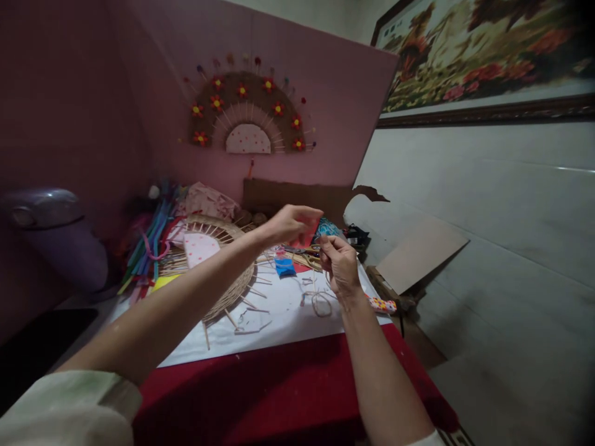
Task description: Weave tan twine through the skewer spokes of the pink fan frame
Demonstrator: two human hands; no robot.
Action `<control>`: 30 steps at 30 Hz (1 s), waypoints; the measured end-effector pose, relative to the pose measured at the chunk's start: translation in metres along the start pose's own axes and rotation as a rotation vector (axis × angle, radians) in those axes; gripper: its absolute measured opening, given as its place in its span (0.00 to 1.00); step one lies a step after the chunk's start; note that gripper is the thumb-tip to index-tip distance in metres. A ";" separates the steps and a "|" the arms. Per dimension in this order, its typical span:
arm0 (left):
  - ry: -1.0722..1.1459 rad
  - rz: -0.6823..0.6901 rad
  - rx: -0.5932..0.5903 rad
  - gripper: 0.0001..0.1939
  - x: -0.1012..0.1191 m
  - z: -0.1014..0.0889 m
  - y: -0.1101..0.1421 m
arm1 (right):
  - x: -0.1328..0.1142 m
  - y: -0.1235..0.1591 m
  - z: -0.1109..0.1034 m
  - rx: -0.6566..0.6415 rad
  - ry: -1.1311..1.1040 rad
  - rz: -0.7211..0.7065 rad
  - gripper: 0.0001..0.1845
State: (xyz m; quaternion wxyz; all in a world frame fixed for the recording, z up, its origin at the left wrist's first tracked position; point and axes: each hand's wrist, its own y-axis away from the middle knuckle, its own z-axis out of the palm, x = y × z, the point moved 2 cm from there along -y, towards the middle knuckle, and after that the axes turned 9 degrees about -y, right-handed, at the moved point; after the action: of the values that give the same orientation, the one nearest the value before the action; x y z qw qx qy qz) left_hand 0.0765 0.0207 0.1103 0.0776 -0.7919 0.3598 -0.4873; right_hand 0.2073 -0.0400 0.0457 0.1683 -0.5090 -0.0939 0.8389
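White sheet (283, 328) on red cloth (260, 390), bearing twine loop (320, 315) and woven fan (236, 286). My left hand (294, 225): can't tell its grip. My right hand (342, 265): fingertips pinched, contents unclear.

Big framed painting (493, 62) on the tiled wall (493, 179), up and to the right of the grip. Pink board (334, 99) stands beyond the grip, with a half-round flowery decoration (255, 88) on it. Purple container (65, 248) is way off left of the grip, tilted flat sheet (421, 254) to its right, red cloth (260, 396) on the near side.
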 end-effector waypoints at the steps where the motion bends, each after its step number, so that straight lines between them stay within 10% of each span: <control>1: 0.014 0.004 -0.197 0.15 0.010 0.014 0.004 | 0.000 0.000 0.001 0.003 -0.003 -0.018 0.17; 3: -0.069 0.005 -0.311 0.10 0.018 0.023 0.008 | 0.000 0.000 0.001 0.002 -0.021 -0.021 0.18; 13: -0.785 -0.364 0.437 0.10 -0.055 -0.096 -0.011 | 0.004 -0.002 -0.006 -0.097 -0.376 0.114 0.11; 19: -0.694 -0.154 0.312 0.15 -0.026 -0.041 0.000 | 0.013 -0.002 -0.002 -0.101 -0.312 0.124 0.10; 24: -0.293 0.038 -0.219 0.14 0.007 0.012 0.019 | 0.017 0.003 0.006 -0.164 -0.198 0.122 0.12; 30: -0.651 0.147 0.082 0.08 -0.010 -0.028 0.020 | 0.020 0.007 0.011 -0.174 -0.111 0.148 0.12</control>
State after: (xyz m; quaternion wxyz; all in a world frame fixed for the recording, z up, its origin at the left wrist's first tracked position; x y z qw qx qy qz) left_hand 0.0409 0.0192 0.1079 0.2553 -0.8742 0.3522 -0.2158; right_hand 0.1880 -0.0393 0.0319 0.0555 -0.4800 -0.1374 0.8646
